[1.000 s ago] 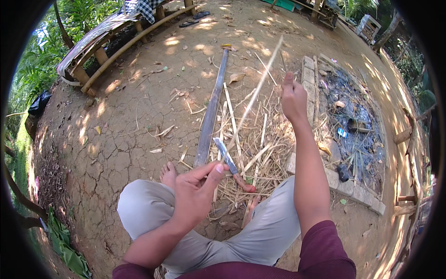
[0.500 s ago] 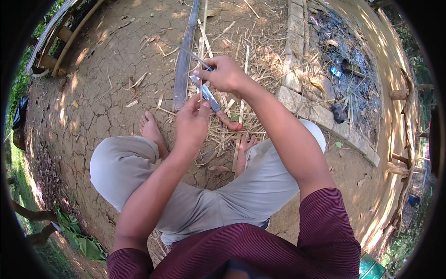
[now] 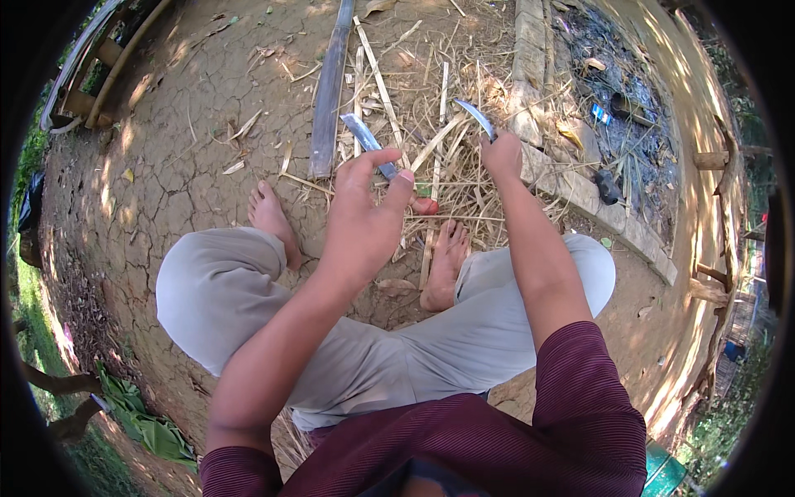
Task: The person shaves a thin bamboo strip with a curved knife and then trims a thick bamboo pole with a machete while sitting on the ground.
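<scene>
My right hand (image 3: 502,157) is closed round the handle of a small knife (image 3: 476,118), whose narrow, curved-looking blade points up and to the left. Nearer the middle, my left hand (image 3: 364,217) is raised with thumb and forefinger apart, and nothing shows between them. Behind its fingers a larger knife (image 3: 363,135) lies on the ground, its broad blade pointing away; the red end of its handle (image 3: 425,205) shows to the right, while the hand hides the part between. Pale split strips (image 3: 377,66) and shavings lie around and beneath it.
A long dark plank (image 3: 328,91) lies ahead on the cracked earth. At the right, a row of bricks (image 3: 580,192) borders an ash bed (image 3: 633,132) with bits of litter. My bare feet (image 3: 447,265) rest either side of the shavings. A bamboo frame (image 3: 99,62) stands far left.
My right hand has swung right and nearer with the small knife, away from my left hand. My left hand has opened, and the thin stick it pinched no longer shows there.
</scene>
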`<state>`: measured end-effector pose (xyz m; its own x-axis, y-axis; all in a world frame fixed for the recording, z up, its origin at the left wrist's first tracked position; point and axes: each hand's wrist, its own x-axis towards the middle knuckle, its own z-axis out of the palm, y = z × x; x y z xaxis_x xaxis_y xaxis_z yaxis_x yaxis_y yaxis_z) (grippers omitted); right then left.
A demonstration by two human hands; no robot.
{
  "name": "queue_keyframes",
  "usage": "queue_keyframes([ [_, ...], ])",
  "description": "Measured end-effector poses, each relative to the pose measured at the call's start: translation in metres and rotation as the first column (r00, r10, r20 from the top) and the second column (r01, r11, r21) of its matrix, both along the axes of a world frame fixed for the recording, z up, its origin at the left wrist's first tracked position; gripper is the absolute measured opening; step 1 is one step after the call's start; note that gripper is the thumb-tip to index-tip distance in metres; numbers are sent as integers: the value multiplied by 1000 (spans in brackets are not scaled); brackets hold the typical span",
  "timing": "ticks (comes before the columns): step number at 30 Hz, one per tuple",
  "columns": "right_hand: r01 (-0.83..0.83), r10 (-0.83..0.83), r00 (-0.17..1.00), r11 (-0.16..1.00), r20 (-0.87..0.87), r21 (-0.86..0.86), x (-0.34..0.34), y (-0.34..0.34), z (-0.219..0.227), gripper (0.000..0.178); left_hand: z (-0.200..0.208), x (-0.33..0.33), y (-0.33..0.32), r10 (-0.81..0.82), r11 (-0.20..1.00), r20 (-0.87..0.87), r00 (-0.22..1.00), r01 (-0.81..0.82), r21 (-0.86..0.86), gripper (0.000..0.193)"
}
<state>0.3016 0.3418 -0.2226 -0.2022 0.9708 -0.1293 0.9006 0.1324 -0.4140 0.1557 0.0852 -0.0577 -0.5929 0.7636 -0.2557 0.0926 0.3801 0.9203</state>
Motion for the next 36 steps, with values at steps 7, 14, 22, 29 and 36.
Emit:
queue_keyframes([
  [7, -178, 151, 965, 978, -215, -108, -13, -77, -55, 21, 40, -2, -23, -106, 979, 62, 993, 93, 180, 31],
  [14, -217, 186, 968, 958, -170, -188, -62, -100, -73, 19, 56, -16, -29, -130, 969, 62, 990, 114, 218, 27],
  [22, -170, 169, 985, 966, -20, -195, -66, -82, -111, 19, 72, -45, -37, 48, 980, 94, 994, -65, 190, 24],
  [29, -149, 136, 977, 986, -167, -69, -96, -126, -87, 32, 98, -99, -58, 284, 867, 148, 947, -320, 381, 30],
  [36, -303, 280, 946, 943, -162, -138, -106, -155, -114, 40, 82, -114, -50, 407, 801, 214, 888, -460, 384, 26],
])
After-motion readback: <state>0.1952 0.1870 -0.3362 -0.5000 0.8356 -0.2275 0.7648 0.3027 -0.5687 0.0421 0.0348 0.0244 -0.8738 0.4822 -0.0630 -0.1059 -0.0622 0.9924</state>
